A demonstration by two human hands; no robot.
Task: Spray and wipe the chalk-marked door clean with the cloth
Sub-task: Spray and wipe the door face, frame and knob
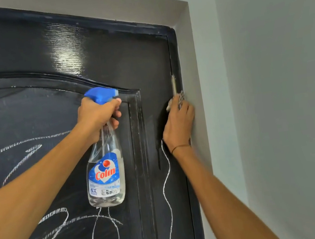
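Your right hand [178, 121] presses the cloth [179, 99] against the door [102, 52] right at its hinge-side edge, where the dark frame [174, 56] meets the grey wall [269, 83]; only a crumpled, pale, patterned bit of cloth shows above your fingers, which curl over it and hold it to the surface. There is almost no room to the right — the frame and the wall's return box you in — while the door stretches open to the left and below. Your left hand [97, 115] grips the neck of the spray bottle [104, 167], a finger hooked on the trigger under the blue nozzle head [99, 95]; the bottle is clear plastic (blue label, red lettering) and hangs in front of the raised arched panel [29, 109]. The door is glossy black with a fine wood grain, catching a bright glare near its top. White chalk lines [167, 188] — loops on the panel, one wavy stroke below your right wrist — mark it.
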